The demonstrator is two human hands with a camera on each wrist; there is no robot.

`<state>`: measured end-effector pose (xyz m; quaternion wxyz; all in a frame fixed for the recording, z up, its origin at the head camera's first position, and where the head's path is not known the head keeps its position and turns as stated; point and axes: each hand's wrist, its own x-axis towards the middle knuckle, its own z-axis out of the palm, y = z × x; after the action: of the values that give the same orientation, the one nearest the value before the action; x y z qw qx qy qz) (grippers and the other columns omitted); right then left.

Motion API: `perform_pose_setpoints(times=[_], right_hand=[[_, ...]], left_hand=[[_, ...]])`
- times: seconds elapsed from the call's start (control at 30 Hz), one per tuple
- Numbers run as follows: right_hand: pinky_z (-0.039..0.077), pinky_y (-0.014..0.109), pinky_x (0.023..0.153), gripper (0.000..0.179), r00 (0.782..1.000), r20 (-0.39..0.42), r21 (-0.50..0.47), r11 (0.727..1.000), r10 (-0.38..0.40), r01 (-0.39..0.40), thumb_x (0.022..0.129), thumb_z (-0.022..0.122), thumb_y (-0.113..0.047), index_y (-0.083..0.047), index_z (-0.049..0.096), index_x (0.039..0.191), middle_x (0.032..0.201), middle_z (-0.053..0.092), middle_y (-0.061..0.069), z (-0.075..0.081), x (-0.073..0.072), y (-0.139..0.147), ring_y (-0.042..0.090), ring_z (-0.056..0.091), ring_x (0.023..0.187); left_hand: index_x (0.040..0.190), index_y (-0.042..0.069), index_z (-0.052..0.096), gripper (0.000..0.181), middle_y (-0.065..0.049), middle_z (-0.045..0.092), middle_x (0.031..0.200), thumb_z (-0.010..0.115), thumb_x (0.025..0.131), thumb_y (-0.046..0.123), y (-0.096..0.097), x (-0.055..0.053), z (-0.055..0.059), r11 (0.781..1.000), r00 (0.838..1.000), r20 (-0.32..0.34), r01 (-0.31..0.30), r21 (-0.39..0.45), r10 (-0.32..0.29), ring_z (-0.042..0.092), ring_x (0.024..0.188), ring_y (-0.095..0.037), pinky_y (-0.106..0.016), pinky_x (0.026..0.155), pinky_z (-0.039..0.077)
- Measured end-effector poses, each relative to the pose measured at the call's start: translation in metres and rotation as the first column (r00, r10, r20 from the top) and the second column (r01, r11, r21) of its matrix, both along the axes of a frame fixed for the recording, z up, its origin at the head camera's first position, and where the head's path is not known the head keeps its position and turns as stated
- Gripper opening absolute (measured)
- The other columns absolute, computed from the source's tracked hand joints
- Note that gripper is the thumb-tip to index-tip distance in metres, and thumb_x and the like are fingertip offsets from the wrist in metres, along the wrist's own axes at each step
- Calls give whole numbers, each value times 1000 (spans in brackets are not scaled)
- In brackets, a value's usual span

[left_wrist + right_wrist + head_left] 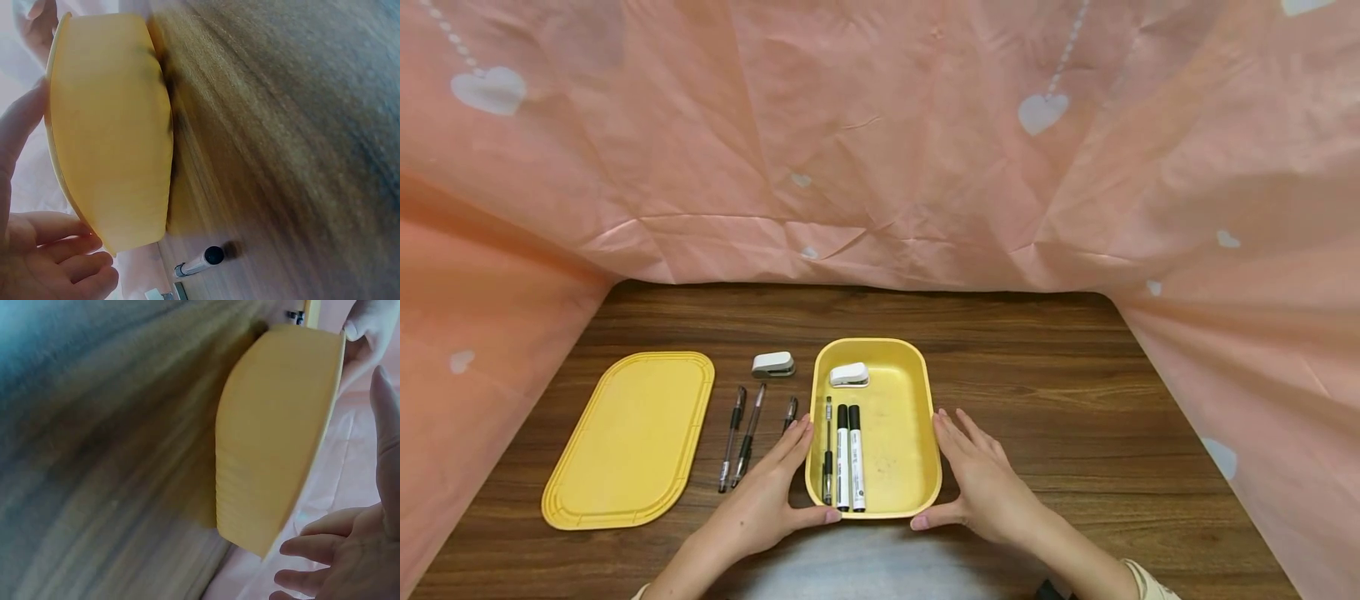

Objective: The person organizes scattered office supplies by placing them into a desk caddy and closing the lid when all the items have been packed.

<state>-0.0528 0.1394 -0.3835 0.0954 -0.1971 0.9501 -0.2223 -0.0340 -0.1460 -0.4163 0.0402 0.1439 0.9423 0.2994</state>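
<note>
Both hands flank yellow tray (917,417), fingers straight, touching its sides.
Left hand (767,500) at 9 o'clock, right hand (985,483) at 3; uneven lift likely rolls markers (848,458).

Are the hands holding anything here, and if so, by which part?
The left hand and right hand flank the yellow box, fingers straight along its long sides, thumbs at the near corners. Neither shows a closed grip.
</note>
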Motion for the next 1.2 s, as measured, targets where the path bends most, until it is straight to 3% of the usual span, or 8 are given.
perform_pose_setpoints(times=[0.37, 0.8, 1.2], right_hand=[[24, 71, 108, 116, 1000, -7, 22, 999, -26, 26, 65, 76, -63, 0, 29, 151, 158, 27, 16, -9, 7, -2, 38, 16, 149], [30, 65, 108, 107, 999, -48, 43, 999, -20, 22, 71, 75, -58, 2, 32, 149, 156, 30, 18, -14, 8, -4, 38, 23, 147], [36, 61, 107, 104, 996, -81, 1, 999, -32, 32, 70, 79, -53, 5, 37, 146, 152, 38, 21, -17, 9, -5, 38, 38, 139]], left_hand=[[149, 2, 33, 110, -13, 27, 159, 78, 68, 60, 1, 0, 0, 1000, 1000, -6, -8, -9, 8, 28, 146, -31, -51, 112, 34], [148, 1, 35, 109, -12, 28, 159, 80, 67, 57, 1, 0, 0, 1000, 1000, -11, -10, -6, 10, 28, 146, -30, -50, 112, 36], [149, 1, 34, 108, -14, 28, 159, 82, 68, 53, 2, 0, 3, 1000, 1000, -6, -8, -20, 7, 27, 147, -32, -51, 111, 36]])
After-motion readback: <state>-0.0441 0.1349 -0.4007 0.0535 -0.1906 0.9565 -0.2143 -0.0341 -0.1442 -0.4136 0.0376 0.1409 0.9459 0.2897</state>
